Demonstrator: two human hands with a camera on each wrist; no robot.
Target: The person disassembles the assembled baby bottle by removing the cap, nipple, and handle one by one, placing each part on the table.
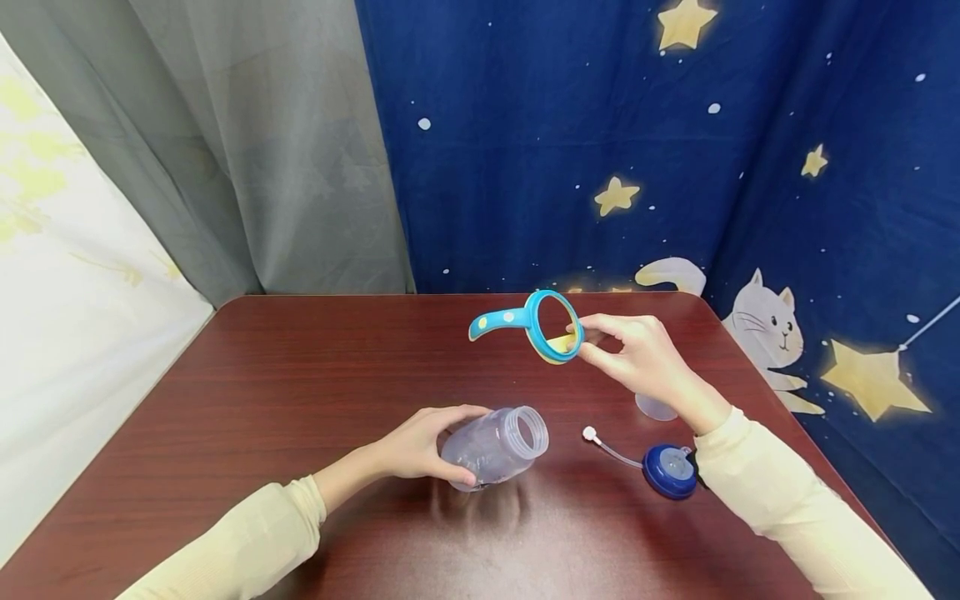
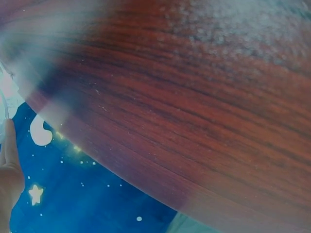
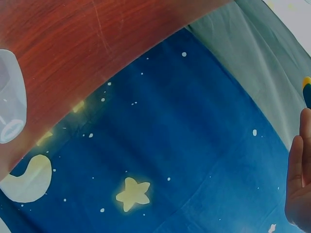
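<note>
A clear baby bottle [image 1: 487, 446] without a lid lies tilted above the table, its threaded mouth facing right. My left hand [image 1: 427, 442] grips it round the body, thumb in front and fingers behind. Higher and to the right, my right hand [image 1: 637, 354] pinches the edge of a blue and yellow handle ring [image 1: 534, 323]. One spotted handle of the ring points left; the other is partly hidden behind the ring. The left wrist view catches only part of the left hand [image 2: 9, 179] at its edge. In the right wrist view the right hand [image 3: 300, 179] shows at the far right.
On the table [image 1: 300, 375], below the right forearm, sits a dark blue bottle cap [image 1: 670, 472] with a thin straw ending in a white weight [image 1: 590, 433]. A clear cover [image 3: 10, 97] stands near the far right edge, mostly hidden by the right hand in the head view. Curtains [image 1: 525, 150] hang behind.
</note>
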